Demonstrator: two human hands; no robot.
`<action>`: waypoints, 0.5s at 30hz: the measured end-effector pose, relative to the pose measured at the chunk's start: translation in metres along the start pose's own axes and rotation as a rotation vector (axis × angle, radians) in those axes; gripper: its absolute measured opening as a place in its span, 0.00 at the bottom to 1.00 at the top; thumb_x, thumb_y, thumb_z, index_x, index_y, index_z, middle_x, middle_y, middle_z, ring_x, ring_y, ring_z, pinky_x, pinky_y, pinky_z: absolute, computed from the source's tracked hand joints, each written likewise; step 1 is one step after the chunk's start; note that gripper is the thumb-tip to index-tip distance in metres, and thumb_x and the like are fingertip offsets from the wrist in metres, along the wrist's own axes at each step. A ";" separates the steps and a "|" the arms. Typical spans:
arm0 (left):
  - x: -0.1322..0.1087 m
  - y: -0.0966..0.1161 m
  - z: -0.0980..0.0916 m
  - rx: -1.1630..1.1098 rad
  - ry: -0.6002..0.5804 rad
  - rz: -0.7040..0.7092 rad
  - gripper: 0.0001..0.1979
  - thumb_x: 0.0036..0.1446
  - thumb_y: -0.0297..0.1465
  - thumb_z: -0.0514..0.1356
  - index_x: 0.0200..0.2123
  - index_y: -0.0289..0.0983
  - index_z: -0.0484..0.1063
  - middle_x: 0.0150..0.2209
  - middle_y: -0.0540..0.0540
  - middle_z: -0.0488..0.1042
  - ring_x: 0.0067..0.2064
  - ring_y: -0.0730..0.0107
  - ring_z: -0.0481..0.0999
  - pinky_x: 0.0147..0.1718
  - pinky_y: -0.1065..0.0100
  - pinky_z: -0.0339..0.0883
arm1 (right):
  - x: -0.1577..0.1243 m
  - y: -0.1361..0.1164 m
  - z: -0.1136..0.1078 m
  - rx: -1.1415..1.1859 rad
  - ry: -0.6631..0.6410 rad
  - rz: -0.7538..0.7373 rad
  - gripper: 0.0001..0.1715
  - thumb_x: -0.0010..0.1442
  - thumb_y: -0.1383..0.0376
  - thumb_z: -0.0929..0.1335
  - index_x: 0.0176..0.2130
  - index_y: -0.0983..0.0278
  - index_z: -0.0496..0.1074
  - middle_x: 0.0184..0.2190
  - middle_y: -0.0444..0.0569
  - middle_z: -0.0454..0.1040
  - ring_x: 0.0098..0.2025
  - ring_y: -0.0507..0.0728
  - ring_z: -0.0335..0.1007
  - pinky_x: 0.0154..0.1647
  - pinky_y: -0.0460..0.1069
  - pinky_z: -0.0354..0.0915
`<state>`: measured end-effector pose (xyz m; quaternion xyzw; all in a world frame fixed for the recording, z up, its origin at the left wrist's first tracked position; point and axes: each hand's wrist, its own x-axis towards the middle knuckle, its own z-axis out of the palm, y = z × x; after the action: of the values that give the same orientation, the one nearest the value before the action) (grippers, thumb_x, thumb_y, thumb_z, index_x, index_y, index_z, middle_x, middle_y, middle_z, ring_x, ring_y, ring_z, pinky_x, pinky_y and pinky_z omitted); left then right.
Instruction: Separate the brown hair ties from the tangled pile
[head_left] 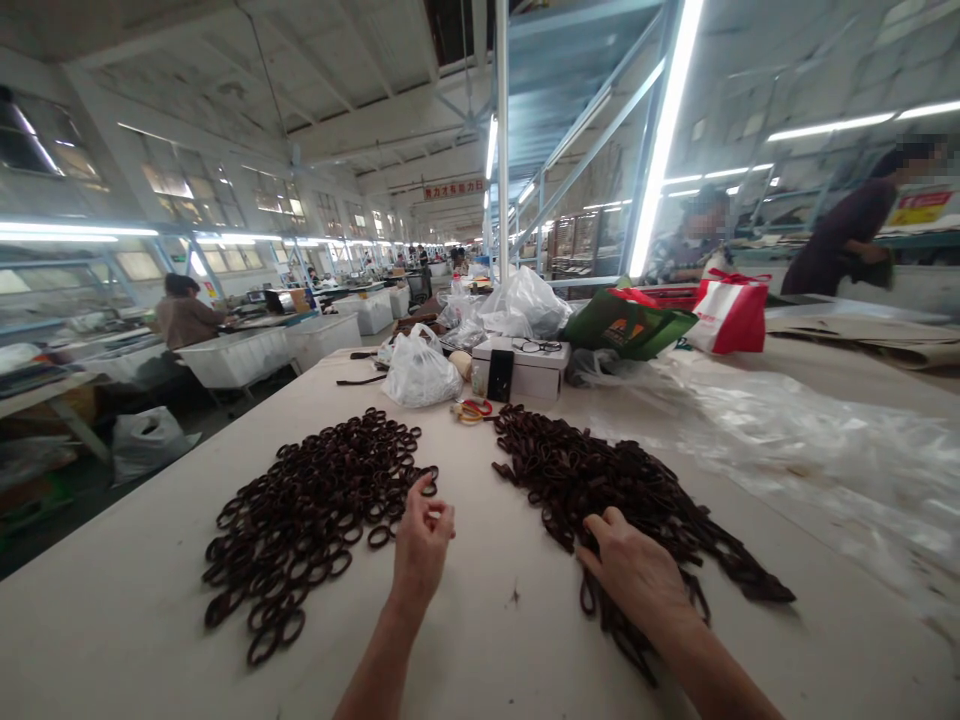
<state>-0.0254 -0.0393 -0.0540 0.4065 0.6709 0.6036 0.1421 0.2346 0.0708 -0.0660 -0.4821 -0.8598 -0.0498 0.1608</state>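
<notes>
My left hand (422, 545) is over the middle of the table with its fingers curled. At its fingertips is a small dark brown ring (429, 472), beside the right edge of a spread pile of similar rings (315, 520). My right hand (637, 565) rests at the near side of a denser heap of dark brown strap loops (600, 465). Its thumb and forefinger close on a loop there; the other fingers are partly hidden by the hand. Long, flattened loops trail out from the heap beneath and to the right of this hand.
Behind the piles lie scissors (472, 410), a white box (532, 370) with glasses and a black phone, and a knotted plastic bag (422, 368). Green (626, 325) and red-white bags (731, 312) stand farther back. Clear plastic sheeting (810, 430) covers the right side. Other people work beyond.
</notes>
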 end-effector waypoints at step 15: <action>-0.054 0.011 0.061 -0.145 -0.555 -0.113 0.13 0.53 0.34 0.60 0.41 0.34 0.71 0.32 0.48 0.74 0.25 0.75 0.71 0.25 0.74 0.63 | -0.006 -0.027 -0.005 0.788 -0.116 -0.120 0.23 0.63 0.63 0.57 0.51 0.63 0.72 0.38 0.51 0.75 0.37 0.56 0.72 0.42 0.49 0.66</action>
<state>0.0540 -0.0365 -0.0741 0.5070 0.5831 0.5067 0.3824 0.2157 0.0504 -0.0610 -0.3346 -0.8473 0.3015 0.2815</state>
